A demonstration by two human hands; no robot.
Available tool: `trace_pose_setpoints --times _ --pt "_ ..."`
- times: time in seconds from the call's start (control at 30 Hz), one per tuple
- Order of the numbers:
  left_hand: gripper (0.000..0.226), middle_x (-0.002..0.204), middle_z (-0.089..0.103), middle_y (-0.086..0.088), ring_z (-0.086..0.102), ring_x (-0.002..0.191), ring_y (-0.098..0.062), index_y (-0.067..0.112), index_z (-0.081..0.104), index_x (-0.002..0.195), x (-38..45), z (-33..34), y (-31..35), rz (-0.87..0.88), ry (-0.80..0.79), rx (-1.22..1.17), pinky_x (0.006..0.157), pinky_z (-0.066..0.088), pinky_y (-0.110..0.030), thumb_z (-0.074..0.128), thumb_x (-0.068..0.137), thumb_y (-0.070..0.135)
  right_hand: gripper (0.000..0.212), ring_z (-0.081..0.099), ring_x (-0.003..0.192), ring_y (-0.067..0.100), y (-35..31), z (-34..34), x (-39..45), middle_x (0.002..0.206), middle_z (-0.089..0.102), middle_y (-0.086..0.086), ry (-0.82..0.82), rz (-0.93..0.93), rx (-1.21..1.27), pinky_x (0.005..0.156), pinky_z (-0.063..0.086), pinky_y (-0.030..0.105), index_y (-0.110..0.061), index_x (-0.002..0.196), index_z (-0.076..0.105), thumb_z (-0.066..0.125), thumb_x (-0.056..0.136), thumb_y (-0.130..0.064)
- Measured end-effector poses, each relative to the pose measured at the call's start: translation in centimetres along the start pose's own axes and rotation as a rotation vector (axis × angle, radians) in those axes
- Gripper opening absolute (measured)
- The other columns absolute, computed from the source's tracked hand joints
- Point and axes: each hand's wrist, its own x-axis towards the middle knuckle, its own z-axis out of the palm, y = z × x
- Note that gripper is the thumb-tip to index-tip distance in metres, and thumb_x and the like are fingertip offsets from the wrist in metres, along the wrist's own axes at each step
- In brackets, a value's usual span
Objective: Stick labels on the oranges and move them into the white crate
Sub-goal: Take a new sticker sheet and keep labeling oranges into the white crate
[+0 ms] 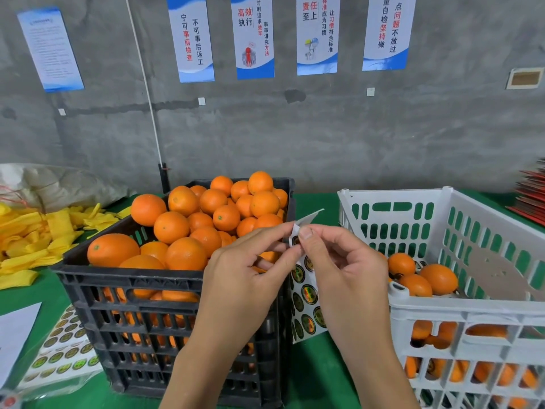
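Observation:
A black crate [165, 293] at centre left is heaped with oranges [206, 214]. To its right stands the white crate [472, 308] with several oranges [424, 276] lying in it. Between the crates hangs a label sheet [308, 293] of round green and gold stickers. My left hand [241, 278] and my right hand [339, 261] both pinch the sheet's top edge, fingertips meeting there. The sheet's upper corner [309, 216] is bent back.
A second sticker sheet [65, 343] and white paper [14, 332] lie on the green table at lower left. Yellow foam nets [38, 234] are piled at the far left. Red cartons [530, 199] are stacked at the right edge. A grey concrete wall with posters is behind.

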Motion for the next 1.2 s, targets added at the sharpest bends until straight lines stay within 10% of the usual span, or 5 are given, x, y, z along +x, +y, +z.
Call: trace_pose_setpoints --times 1.0,1.2 --pt "0.012 0.087 0.077 0.016 0.074 0.083 -0.001 0.027 0.076 0.102 0.1 0.1 0.0 -0.061 0.145 -0.127 0.068 0.057 -0.015 0.069 0.096 0.019 0.009 0.069 0.081 0.004 0.6 -0.2 0.3 0.086 0.074 -0.01 -0.068 -0.018 -0.089 0.069 0.051 0.013 -0.024 0.096 0.073 0.065 0.099 -0.026" --pt "0.02 0.07 0.074 0.004 0.073 0.06 -0.008 0.018 0.075 0.083 6.2 -2.8 -1.9 -0.162 0.042 0.098 0.063 0.063 -0.035 0.063 0.1 0.018 0.009 0.068 0.08 0.008 1.0 -0.3 0.7 0.085 0.073 -0.008 0.001 0.017 -0.081 0.07 0.054 0.015 -0.024 0.093 0.072 0.065 0.099 -0.026"
